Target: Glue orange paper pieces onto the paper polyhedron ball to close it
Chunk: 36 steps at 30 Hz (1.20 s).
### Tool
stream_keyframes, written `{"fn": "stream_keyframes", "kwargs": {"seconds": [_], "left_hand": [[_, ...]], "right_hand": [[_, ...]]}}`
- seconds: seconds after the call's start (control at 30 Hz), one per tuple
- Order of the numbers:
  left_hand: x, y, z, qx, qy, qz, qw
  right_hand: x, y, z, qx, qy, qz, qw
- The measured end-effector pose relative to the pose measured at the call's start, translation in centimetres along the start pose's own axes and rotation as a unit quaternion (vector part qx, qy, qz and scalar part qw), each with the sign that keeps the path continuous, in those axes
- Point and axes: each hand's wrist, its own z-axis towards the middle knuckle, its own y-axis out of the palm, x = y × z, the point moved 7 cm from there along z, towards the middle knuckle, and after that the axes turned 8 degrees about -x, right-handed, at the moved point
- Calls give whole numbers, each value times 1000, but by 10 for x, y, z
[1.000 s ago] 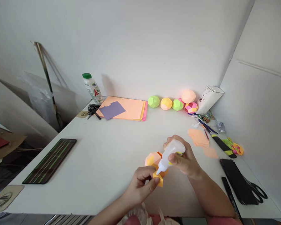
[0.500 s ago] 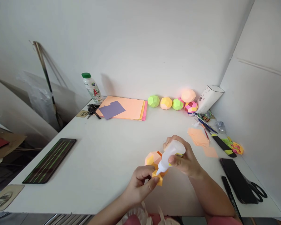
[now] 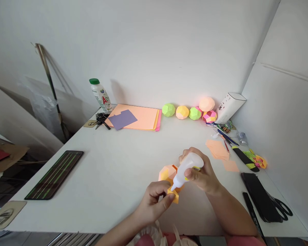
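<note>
1. While left hand (image 3: 154,202) pinches folded orange paper piece (image 3: 176,197), right hand (image 3: 205,176) grips white squeeze bottle (image 3: 188,167), nozzle (image 3: 173,187) tipped down at the piece.
2. Peach paper polyhedron (image 3: 165,173) just beyond; can't tell if joined.
3. Paper balls (image 3: 182,112) near back wall (image 3: 143,51).

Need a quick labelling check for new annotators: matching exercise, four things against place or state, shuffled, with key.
Things
1. white squeeze bottle
2. small orange paper shape
3. purple paper
4. green-capped bottle

Place or state
A. lying partly over the coloured sheets
B. standing behind the keys
C. nozzle down in the right hand
D. pinched by the left hand

Pairs: 1-C, 2-D, 3-A, 4-B
</note>
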Motion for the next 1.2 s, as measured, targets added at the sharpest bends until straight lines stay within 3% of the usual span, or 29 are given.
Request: {"fn": "stream_keyframes", "kwargs": {"seconds": [0.87,1.2], "left_hand": [[-1,1,0,-9,-3,8,1000],[3,1,0,-4,24,24,999]], "right_hand": [[2,-2,0,34,11,-25,999],[1,-2,-1,38,7,-31,999]]}}
